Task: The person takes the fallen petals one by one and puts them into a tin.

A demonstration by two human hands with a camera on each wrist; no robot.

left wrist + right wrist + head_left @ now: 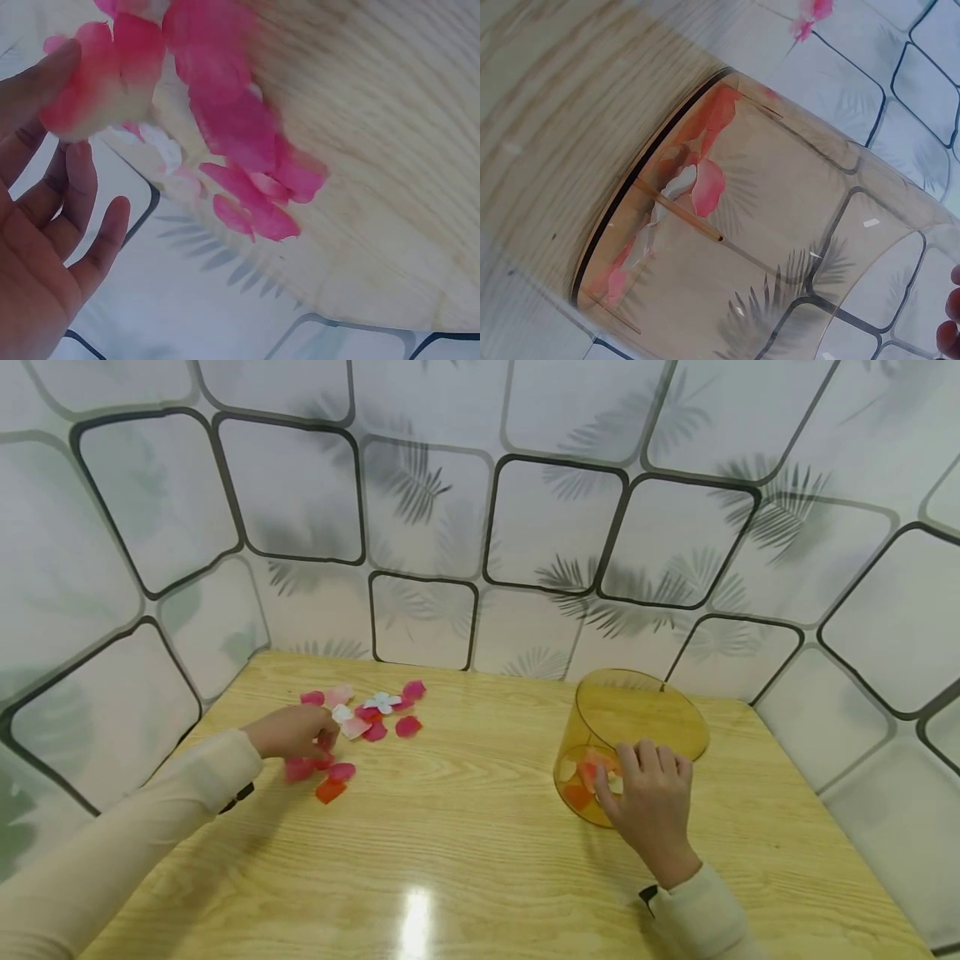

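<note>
On the table's left side, my left hand [294, 732] reaches down among loose fabric petals [374, 732] in pink, red and white. Up close in the left wrist view, its thumb and fingers pinch a pink-red petal [109, 82] with a pale base. A clear amber cylinder container [573, 732] stands at the right, its top uncovered, with red, pink and white petals [709, 187] at its bottom. My right hand [652, 802] is beside the container with loosely bent fingers and nothing held. In the right wrist view its fingertips [950, 335] show near the container's rim.
The light wood-grain table [465, 827] meets a patterned curtain-like backdrop [442, 510] at the back and both sides. A white flower-shaped piece [382, 702] lies among the rear petals. An orange-red petal [331, 790] lies nearest the front.
</note>
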